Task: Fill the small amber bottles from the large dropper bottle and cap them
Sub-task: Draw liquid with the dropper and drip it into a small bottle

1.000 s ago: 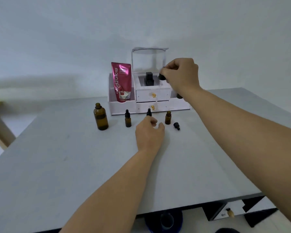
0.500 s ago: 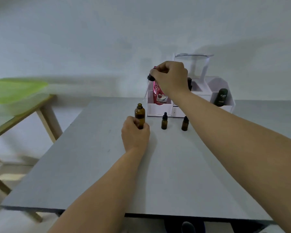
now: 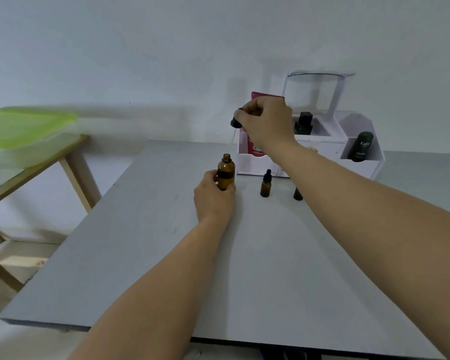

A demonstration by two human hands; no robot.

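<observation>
The large amber bottle (image 3: 226,170) stands uncapped on the grey table (image 3: 257,268), and my left hand (image 3: 213,197) grips its lower part. My right hand (image 3: 266,123) is raised above and to the right of it and pinches the black dropper cap (image 3: 236,122); its glass pipette is too faint to make out. One small amber bottle (image 3: 265,184) with a black dropper top stands right of the large one. A second small bottle (image 3: 298,194) shows only its base behind my right forearm.
A white cosmetics organiser (image 3: 309,157) sits at the table's back, holding a pink tube (image 3: 255,149), a dark bottle (image 3: 304,123) and a dark green Kahf container (image 3: 361,146). A wooden side table (image 3: 37,165) with a green lid (image 3: 24,126) stands left.
My view swung left. My left hand went from the small bottles to the large amber bottle and gripped it. My right hand carried the dropper cap left, towards the large bottle.
</observation>
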